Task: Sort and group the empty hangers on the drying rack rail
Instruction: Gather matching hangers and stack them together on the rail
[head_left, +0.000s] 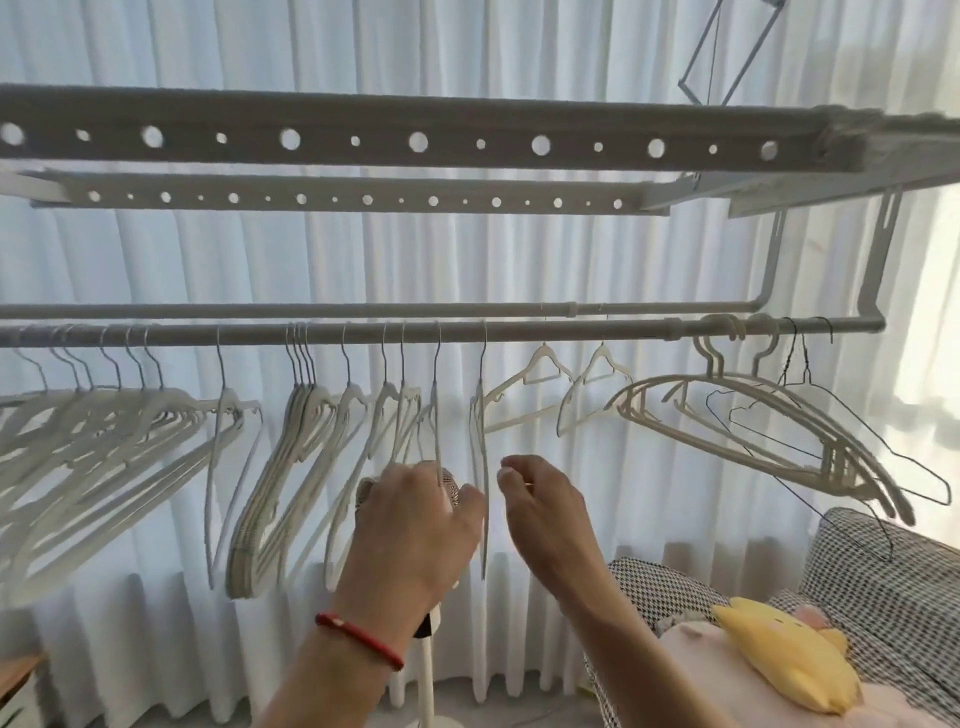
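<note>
A grey rail (545, 328) runs across the view and carries many empty hangers. A fanned group of white hangers (104, 441) hangs at the left. A tight bunch of white hangers (280, 493) hangs left of centre. My left hand (415, 525), with a red cord on its wrist, reaches among the centre hangers, its fingers curled around one white hanger (436, 415). Another white hanger (480, 431) hangs edge-on between my hands. My right hand (540, 509) hovers just right of it, fingers loosely curled and holding nothing. Beige curved hangers (727, 410) and black wire hangers (883, 441) hang at the right.
A second rail (311, 310) behind holds two white hangers (540, 374). Perforated rack beams (363, 140) cross overhead. White curtains fill the background. A white fan stand (428, 675) rises below my left hand. A checked sofa (883, 571) with a yellow plush toy (779, 649) sits at lower right.
</note>
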